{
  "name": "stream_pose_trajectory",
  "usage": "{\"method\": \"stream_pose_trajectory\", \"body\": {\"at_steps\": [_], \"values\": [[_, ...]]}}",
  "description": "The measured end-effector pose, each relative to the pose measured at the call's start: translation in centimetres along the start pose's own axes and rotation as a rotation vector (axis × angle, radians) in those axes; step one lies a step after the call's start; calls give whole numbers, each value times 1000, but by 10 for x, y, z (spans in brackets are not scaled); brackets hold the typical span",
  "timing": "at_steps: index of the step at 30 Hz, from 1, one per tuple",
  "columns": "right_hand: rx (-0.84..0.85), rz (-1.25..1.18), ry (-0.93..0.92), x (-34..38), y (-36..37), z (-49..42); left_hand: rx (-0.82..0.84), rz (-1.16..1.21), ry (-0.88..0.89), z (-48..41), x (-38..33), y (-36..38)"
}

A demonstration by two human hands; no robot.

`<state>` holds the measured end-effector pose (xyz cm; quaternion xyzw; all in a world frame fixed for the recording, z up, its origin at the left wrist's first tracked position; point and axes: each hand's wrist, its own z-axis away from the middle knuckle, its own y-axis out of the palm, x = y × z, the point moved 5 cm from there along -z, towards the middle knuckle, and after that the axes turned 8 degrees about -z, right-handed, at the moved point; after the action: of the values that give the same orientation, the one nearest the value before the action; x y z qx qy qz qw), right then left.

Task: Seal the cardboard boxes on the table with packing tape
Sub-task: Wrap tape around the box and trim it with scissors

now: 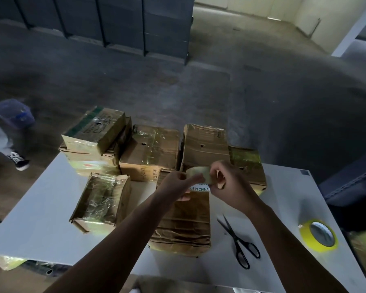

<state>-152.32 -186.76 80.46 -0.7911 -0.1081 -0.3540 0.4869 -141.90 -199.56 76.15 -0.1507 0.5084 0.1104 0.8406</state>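
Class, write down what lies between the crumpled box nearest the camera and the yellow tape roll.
Black scissors lie there on the white table, seen in the head view.

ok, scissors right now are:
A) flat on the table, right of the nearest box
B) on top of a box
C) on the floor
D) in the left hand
A: the scissors lie on the white table right of the nearest box; the left hand and right hand both hold the tape roll.
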Motion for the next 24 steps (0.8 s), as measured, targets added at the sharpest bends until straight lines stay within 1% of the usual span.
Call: {"method": "stream_pose_trajectory", "body": {"at_steps": [2,4,8,10,15,18,20,22,24], "values": [[-18,-55,38,-2,-3,-2,43,80,-1,0,3,-3],[-56,-154,114,-8,-6,-1,84,189,5,-2,6,-7],[-152,-327,228,-18,-10,0,220,421,51,-4,4,-6],[-163,-371,262,-20,-8,0,237,462,52,-2,1,-3],[-146,-311,285,-20,-3,0,96,302,-3,-2,1,-5],[-148,-287,268,-19,-3,0,78,328,-16,1,0,-9],[-142,-274,265,-18,-3,-1,32,356,-8,3,1,-10],[-125,-255,291,-19,-2,-2,-79,303,74,4,-2,-11],[-103,-248,349,-22,1,-4,-228,80,230,5,-10,-15]]}}
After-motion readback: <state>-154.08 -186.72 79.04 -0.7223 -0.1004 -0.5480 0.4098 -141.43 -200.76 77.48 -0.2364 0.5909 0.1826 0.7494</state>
